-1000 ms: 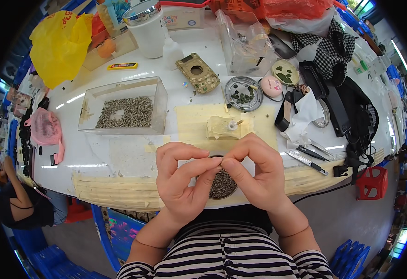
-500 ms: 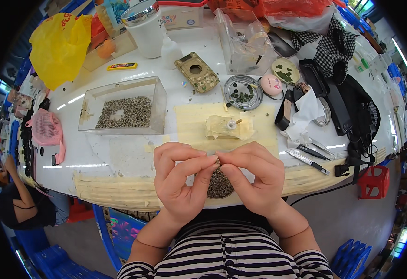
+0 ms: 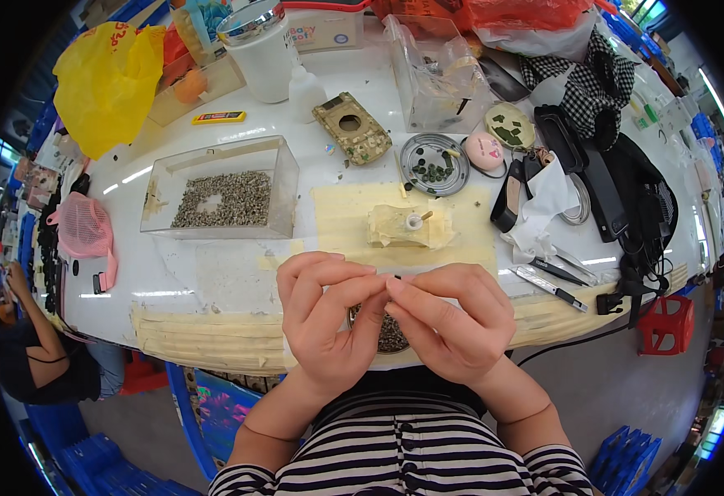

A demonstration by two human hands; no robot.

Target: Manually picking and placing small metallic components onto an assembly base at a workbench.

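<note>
Both hands pinched together on a tiny part, held over a round dish of small pieces at the table's near edge.

The left hand [image 3: 327, 329] and right hand [image 3: 453, 324] met fingertip to fingertip, thumbs and forefingers closed on something too small to identify; only a dark speck showed at the contact. They were held directly above the round dish [image 3: 387, 332], likely so that a dropped piece would fall back among the others. The clear box of grey bits [image 3: 223, 198] sat well apart to the left, within reach as stock. A taped-over fixture [image 3: 410, 227] rested on a tan sheet just beyond the hands, central for easy access. Tweezers [image 3: 554, 285] lay idle to the right.
</note>
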